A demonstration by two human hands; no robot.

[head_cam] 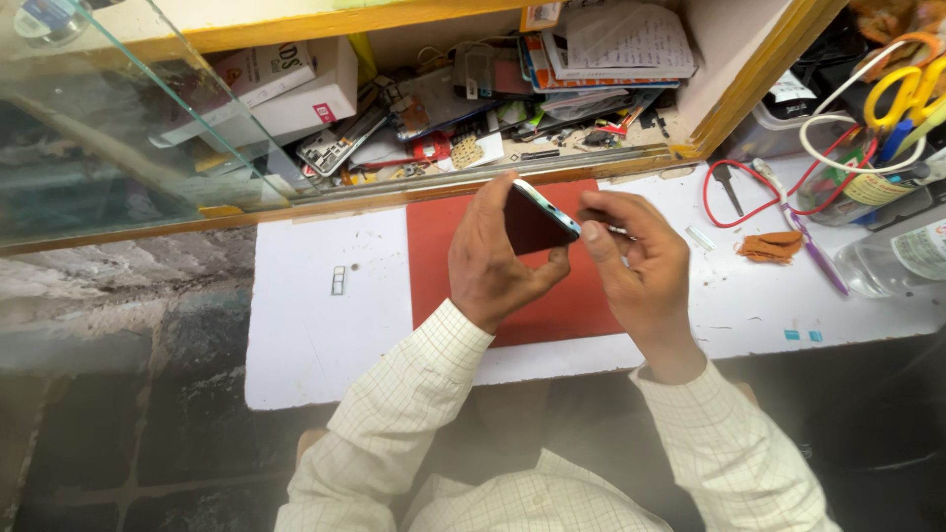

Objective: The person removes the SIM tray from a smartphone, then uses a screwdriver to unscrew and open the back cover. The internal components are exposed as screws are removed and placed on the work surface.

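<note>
Left hand (490, 258) is curling its fingers (498, 197) upward in a grip; right hand (634, 261) is pinching thumb against fingertips beside it, both sleeved forearms raised.

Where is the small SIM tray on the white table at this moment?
In the head view, the small tray lies flat on the white table, left of the red mat and the left hand, touching neither.

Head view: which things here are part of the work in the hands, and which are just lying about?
In hand:
- phone, held on edge by the left hand
- right hand, fingertips at the phone's end, pinching something too small to tell
- red mat beneath

Lying about:
- small tray on the white table
- red wire
- yellow scissors
- clear bottle
- brown cloth
</note>
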